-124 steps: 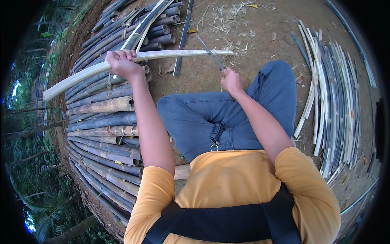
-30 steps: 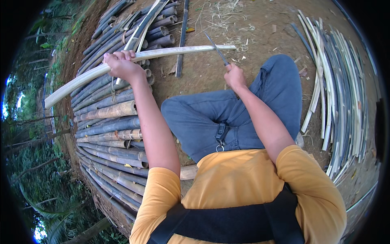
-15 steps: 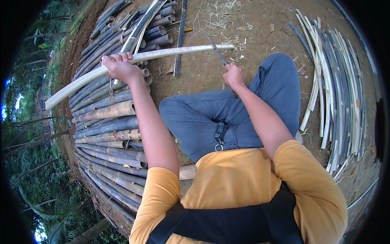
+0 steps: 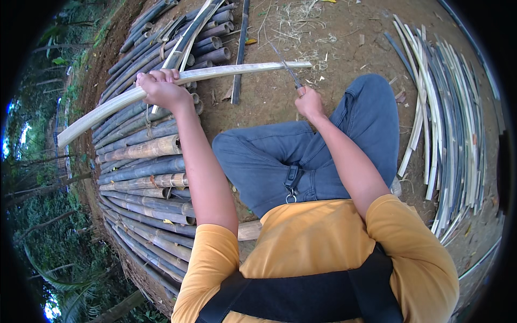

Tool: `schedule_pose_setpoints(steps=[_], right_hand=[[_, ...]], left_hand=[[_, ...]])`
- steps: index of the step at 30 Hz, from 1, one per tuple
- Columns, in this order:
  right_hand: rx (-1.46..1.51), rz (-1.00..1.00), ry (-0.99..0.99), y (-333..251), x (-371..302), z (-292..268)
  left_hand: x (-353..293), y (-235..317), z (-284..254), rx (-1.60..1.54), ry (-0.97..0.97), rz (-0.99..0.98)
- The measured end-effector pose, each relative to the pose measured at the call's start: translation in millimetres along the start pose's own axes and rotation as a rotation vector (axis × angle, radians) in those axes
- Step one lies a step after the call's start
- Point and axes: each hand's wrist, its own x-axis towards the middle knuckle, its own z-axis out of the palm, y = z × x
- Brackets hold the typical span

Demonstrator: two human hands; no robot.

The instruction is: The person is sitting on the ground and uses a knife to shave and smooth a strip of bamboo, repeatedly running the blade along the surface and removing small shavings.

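My left hand is closed around a long pale bamboo strip, gripping it left of its middle. The strip runs from the far left, over the bamboo poles, to a free end in front of my right knee. In my right hand is a knife, its handle wrapped by my fingers. The narrow blade points up and to the left and crosses the strip close to that right end. Whether the edge is cutting into the strip or just resting against it, I cannot tell.
Stacked bamboo poles fill the left side. Many split bamboo strips lie on the ground at right. A dark strip and pale shavings are on the bare soil ahead. My folded legs are beneath my arms.
Both hands keep their holds and the strip stays almost where it was. The knife has shifted only slightly against the strip near its right end.
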Motion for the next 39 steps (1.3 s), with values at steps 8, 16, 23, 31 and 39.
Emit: schedule_pose_setpoints(steps=[8,16,23,31,39], right_hand=[[-0.081,-0.082,0.076,-3.3,-6.2,-4.5],[0.721,0.126,-0.189,12.5,24.6,5.1],[0.869,0.246,-0.454,23.1,32.5,7.0],[0.639,0.261,-0.114,49.0,52.2,37.5],[0.127,0.279,0.126,51.5,56.4,51.3]], left_hand=[[8.6,-7.0,-22.7,-0.029,0.098,-0.078],[18.9,-17.4,-52.2,-0.038,0.14,-0.132],[34.8,-26.3,-66.6,-0.116,0.105,-0.152],[41.3,-29.1,-61.6,-0.126,0.124,-0.158],[29.8,-21.2,-30.1,-0.054,0.171,-0.087]])
